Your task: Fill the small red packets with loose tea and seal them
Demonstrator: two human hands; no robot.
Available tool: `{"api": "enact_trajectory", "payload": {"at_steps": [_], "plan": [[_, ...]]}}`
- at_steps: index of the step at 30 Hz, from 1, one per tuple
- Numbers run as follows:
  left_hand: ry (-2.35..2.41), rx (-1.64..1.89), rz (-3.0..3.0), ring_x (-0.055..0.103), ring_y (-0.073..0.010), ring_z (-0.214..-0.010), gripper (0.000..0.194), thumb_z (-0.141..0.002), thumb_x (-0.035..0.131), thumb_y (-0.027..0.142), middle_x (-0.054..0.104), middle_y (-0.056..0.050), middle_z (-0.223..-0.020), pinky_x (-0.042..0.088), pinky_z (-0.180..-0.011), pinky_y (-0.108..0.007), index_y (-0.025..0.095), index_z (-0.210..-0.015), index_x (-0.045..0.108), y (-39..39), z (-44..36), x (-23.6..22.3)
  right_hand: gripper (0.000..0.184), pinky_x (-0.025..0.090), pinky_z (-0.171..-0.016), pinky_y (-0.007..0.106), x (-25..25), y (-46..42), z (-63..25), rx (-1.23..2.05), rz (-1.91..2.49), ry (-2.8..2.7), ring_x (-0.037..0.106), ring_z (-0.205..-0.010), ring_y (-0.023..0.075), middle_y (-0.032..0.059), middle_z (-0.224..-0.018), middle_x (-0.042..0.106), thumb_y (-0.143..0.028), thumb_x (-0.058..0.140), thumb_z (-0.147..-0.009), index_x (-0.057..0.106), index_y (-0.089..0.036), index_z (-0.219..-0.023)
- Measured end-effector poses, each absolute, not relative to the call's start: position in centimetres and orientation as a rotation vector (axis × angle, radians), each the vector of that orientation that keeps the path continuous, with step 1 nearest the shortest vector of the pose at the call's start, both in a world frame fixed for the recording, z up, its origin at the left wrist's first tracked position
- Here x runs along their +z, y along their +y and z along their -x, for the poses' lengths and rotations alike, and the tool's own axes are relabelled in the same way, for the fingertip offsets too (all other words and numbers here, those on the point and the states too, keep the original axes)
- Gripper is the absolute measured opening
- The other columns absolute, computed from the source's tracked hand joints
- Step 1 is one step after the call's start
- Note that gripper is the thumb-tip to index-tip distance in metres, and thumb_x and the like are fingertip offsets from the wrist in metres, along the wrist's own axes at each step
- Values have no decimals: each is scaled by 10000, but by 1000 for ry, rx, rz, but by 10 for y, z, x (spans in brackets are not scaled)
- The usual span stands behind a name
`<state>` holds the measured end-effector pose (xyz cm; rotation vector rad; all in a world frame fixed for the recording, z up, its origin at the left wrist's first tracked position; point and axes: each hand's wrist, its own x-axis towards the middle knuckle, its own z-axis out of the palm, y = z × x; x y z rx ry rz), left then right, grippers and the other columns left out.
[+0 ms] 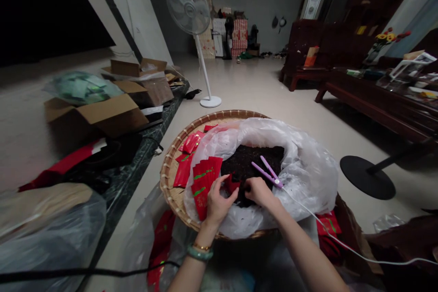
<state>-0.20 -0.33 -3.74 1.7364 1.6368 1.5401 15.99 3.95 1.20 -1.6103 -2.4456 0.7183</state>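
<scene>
1. Head view, left hand: I see its fingers curled inward, tips at a red sachet. I cannot tell whether they grip it.
2. Head view, right hand: its fingers are closed around the end of a purple corded heat sealer, whose two arms stand apart beyond them.
3. Just beyond both sets of fingers, dark loose leaves fill a clear plastic bag lying in a woven bamboo tray. A stack of red sachets lies just left of my left fingers.
</scene>
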Motion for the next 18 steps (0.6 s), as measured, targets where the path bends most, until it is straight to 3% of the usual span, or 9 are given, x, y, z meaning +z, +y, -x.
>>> {"api": "enact_trajectory", "payload": {"at_steps": [6,10,16,18], "plan": [[1647,1525,-1792,625,-227,-947,423,-735,680,271,635,-90,-1057,535,-812,-390,202,-1132,551,-3,0,-34,165,491,-642,256,55,42,-175,856,1315,-1944,644,-691,152,12,-766,700,-210,614,-737,698,-164,-871],[1659,1517,-1798,624,-229,-952,438,-730,692,278,636,-92,-1061,534,-806,-383,203,-1137,546,-4,0,-31,252,512,-660,262,71,36,-168,956,1153,-1792,639,-721,149,43,-888,701,-256,632,-757,679,-174,-991],[1625,1506,-1807,609,-237,-995,457,-725,693,277,630,-100,-1084,521,-844,-396,200,-1151,546,-3,1,-35,173,479,-790,286,59,25,-162,721,1174,-2059,612,-906,182,77,-1015,643,-290,648,-801,704,-187,-927],[1606,1487,-1786,600,-241,-1020,480,-711,704,282,625,-104,-1103,501,-882,-410,198,-1158,551,-3,2,-34,132,473,-748,284,53,24,-162,701,1211,-2170,613,-840,177,72,-952,649,-260,662,-793,706,-177,-886]]}}
